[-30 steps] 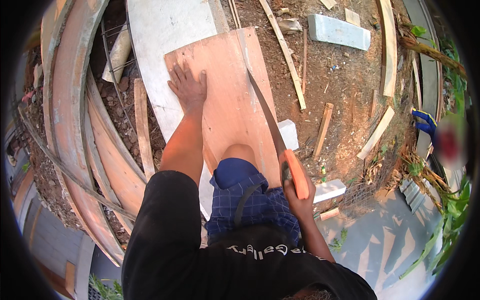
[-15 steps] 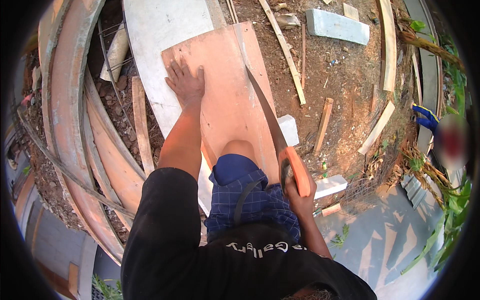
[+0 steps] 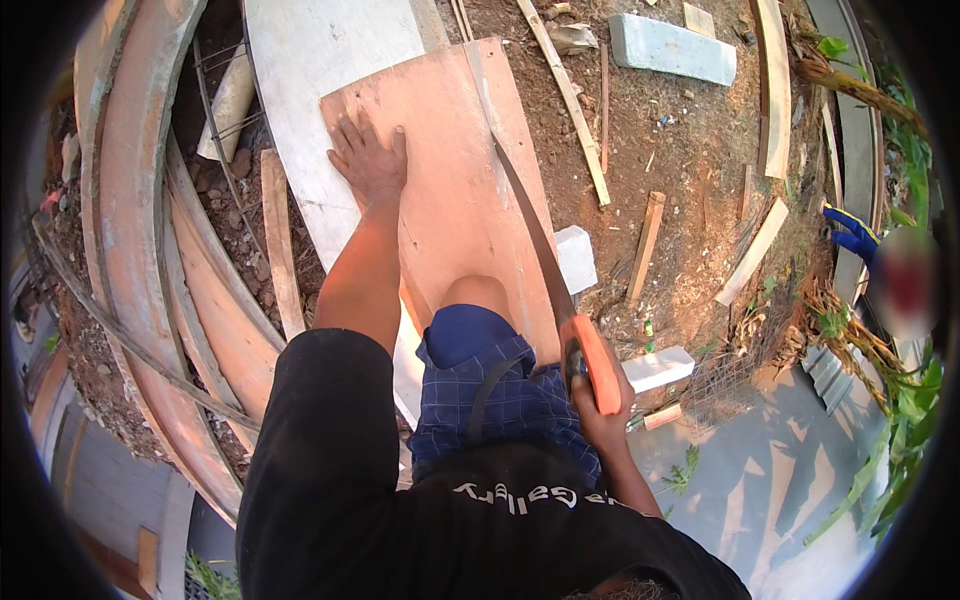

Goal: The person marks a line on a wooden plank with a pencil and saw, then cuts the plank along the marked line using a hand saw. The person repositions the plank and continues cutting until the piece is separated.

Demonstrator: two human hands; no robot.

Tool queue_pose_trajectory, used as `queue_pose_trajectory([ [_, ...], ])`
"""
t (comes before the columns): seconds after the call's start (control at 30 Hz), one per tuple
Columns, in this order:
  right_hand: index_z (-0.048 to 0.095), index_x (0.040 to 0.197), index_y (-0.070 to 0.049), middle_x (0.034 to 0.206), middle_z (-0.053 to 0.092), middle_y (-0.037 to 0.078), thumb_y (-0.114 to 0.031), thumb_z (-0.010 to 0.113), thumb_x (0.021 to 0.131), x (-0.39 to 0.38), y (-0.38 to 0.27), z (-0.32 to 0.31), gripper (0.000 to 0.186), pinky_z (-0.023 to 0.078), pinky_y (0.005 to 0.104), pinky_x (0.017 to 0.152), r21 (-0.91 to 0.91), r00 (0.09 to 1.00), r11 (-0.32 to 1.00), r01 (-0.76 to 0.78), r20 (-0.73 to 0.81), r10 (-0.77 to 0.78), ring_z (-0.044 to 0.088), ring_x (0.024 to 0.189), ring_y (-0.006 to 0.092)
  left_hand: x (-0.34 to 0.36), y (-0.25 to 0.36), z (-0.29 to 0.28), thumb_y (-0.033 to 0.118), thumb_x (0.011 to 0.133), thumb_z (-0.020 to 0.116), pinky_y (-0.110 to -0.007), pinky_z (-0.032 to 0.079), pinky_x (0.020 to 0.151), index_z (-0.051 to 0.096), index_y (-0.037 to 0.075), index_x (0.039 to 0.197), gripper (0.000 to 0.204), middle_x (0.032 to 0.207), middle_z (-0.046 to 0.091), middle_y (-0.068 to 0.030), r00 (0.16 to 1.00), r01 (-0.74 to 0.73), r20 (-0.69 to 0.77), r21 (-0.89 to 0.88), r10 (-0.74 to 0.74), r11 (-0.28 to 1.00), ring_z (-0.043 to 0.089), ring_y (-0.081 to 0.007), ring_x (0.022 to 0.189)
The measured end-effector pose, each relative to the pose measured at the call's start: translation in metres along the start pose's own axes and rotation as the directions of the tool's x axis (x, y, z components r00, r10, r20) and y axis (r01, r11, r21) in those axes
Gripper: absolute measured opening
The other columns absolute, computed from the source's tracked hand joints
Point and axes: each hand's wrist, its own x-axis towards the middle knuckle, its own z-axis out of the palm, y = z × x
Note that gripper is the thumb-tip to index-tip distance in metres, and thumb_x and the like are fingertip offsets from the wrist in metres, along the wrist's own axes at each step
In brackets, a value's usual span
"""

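Note:
A reddish-brown plywood sheet (image 3: 450,190) lies under me, with my bent knee (image 3: 475,292) pressed on its near part. Spread flat on its far left part is my left hand (image 3: 371,155), fingers apart and holding nothing. My right hand (image 3: 602,408) is wrapped round the orange handle of a handsaw (image 3: 537,235). The saw's long blade slants away to the far left and meets the sheet along a pale strip near its right side. Under the sheet's left edge shows a whitish board (image 3: 330,60).
Long curved planks (image 3: 140,200) and a rebar frame (image 3: 222,120) lie at the left. On the dirt at right are wooden strips (image 3: 565,95), a pale block (image 3: 672,50) and a smaller white block (image 3: 575,258). Another person's blue sleeve (image 3: 852,236) shows at far right.
My right hand has drawn the handsaw slightly back toward me along the sheet. My left hand stays flat on the plywood.

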Motion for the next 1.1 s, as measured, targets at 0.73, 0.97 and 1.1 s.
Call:
queue_pose_trajectory([
  [0.73,0.051,0.147,-0.001,0.134,0.065,0.021,-0.006,0.069,0.089,0.103,0.024,0.037,0.061,0.050,0.0354,0.101,0.164,0.998,0.984,-0.063,0.011,0.062,0.066,0.120,0.0266,-0.018,0.002,-0.014,0.062,0.101,0.042,-0.053,0.007,0.128,0.022,0.017,0.165,0.080,0.172,0.015,-0.0160,0.995,0.001,0.100,0.052,-0.006,0.999,0.009,-0.0324,0.160],
  [0.97,0.053,0.144,0.000,0.140,0.062,0.022,-0.004,0.070,0.086,-0.077,-0.015,-0.050,0.061,0.053,0.0389,0.104,-0.188,0.991,0.982,-0.014,0.127,0.039,0.065,0.125,0.0347,-0.006,-0.003,-0.010,0.062,0.102,0.041,-0.054,0.008,0.128,0.023,0.018,0.165,0.079,0.172,0.014,-0.0160,1.000,0.008,0.028,0.047,-0.009,0.999,0.008,-0.0321,0.160],
  [1.1,0.056,0.144,-0.005,0.124,0.070,0.020,-0.006,0.069,0.088,0.112,0.060,0.053,0.058,0.053,0.0353,0.092,0.203,0.993,0.977,0.065,-0.108,-0.044,0.071,0.104,0.0270,-0.007,0.009,-0.007,0.061,0.103,0.040,-0.055,0.013,0.127,0.025,0.016,0.164,0.078,0.171,0.018,-0.0183,0.999,-0.050,0.025,0.063,0.048,0.997,0.013,-0.0350,0.158],
])
